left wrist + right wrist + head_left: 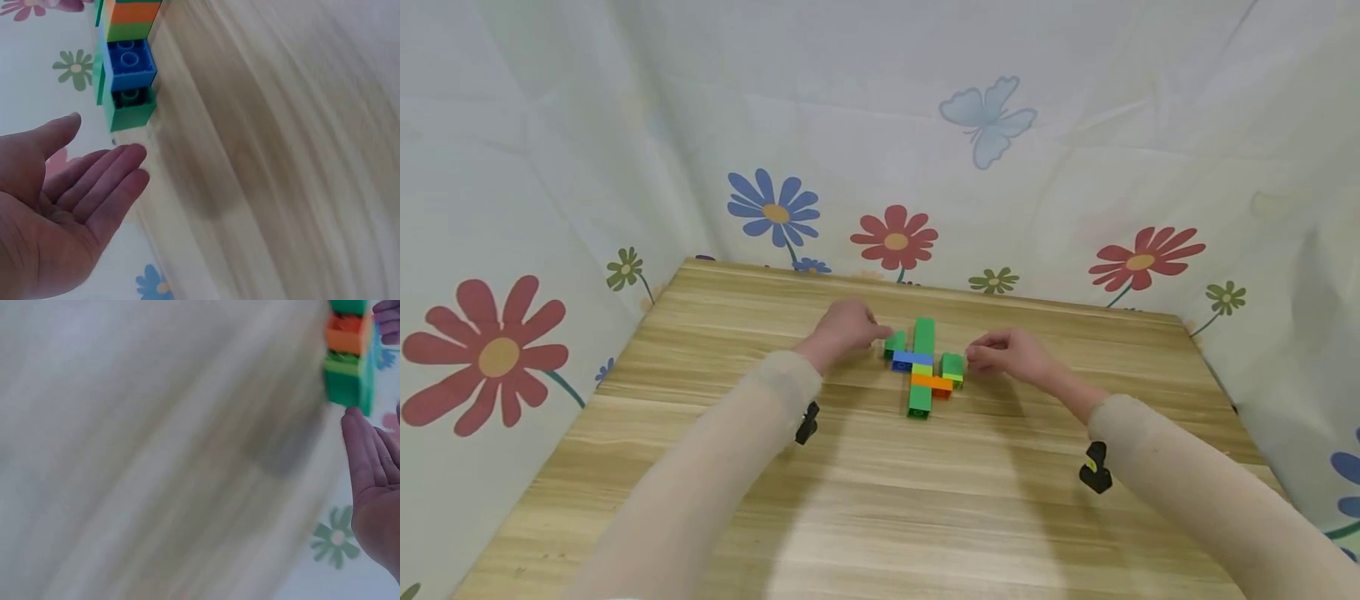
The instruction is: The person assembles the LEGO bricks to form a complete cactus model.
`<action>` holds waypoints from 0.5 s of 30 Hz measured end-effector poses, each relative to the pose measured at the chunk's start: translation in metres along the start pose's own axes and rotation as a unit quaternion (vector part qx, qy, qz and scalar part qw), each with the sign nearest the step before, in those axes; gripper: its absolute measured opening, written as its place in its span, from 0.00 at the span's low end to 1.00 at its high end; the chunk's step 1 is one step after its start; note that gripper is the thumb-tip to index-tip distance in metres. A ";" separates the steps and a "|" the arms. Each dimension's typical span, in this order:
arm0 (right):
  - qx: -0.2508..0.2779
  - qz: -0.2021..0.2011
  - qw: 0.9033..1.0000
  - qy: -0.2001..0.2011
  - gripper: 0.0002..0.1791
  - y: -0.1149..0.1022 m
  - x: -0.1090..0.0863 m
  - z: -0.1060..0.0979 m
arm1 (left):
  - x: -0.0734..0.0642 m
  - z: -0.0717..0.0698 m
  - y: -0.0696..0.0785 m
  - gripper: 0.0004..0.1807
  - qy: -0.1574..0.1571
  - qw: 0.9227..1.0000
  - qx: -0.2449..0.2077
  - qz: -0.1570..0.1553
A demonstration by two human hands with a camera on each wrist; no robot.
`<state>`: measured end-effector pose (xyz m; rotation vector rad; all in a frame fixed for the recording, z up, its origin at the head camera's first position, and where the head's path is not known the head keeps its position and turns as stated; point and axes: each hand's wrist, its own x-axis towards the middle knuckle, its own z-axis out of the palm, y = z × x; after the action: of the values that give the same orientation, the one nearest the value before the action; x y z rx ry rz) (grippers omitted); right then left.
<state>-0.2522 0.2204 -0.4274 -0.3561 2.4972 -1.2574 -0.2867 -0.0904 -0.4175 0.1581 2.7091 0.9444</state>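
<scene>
A toy brick build lies on the wooden table, with a long green row (924, 336) through its middle. A blue brick (912, 360) sticks out to the left and an orange brick (932, 382) to the right. Beyond the blue one is a green end brick (132, 114), and my left hand (69, 206) is beside it, its fingers loosely extended and holding nothing. On the other side a green brick (952, 365) sits by a lime layer. My right hand (375, 469) has its extended fingertips close to that brick; whether they touch it I cannot tell.
The wooden table (880, 508) reaches back to a flower-printed white cloth (850, 125) that stands behind it and at both sides. A black wrist mount (806, 423) is on the left sleeve, and another black mount (1096, 468) on the right.
</scene>
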 end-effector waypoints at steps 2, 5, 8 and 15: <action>-0.061 -0.032 0.997 0.015 0.23 -0.003 -0.002 -0.007 | -0.001 -0.005 -0.001 0.22 0.020 0.998 0.045 0.045; -0.132 -0.073 0.987 0.048 0.25 -0.005 -0.003 -0.014 | -0.004 -0.010 -0.003 0.24 0.042 0.989 0.088 0.107; -0.190 -0.099 0.973 0.084 0.26 -0.004 -0.004 -0.015 | -0.007 -0.012 -0.007 0.27 0.063 0.978 0.128 0.155; -0.319 -0.118 0.927 0.157 0.34 0.003 -0.013 -0.006 | -0.018 -0.005 -0.030 0.31 0.123 0.942 0.238 0.199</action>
<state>-0.2429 0.2317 -0.4244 -0.6666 3.1849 -0.5544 -0.2716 -0.1201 -0.4281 0.7532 3.1650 0.3859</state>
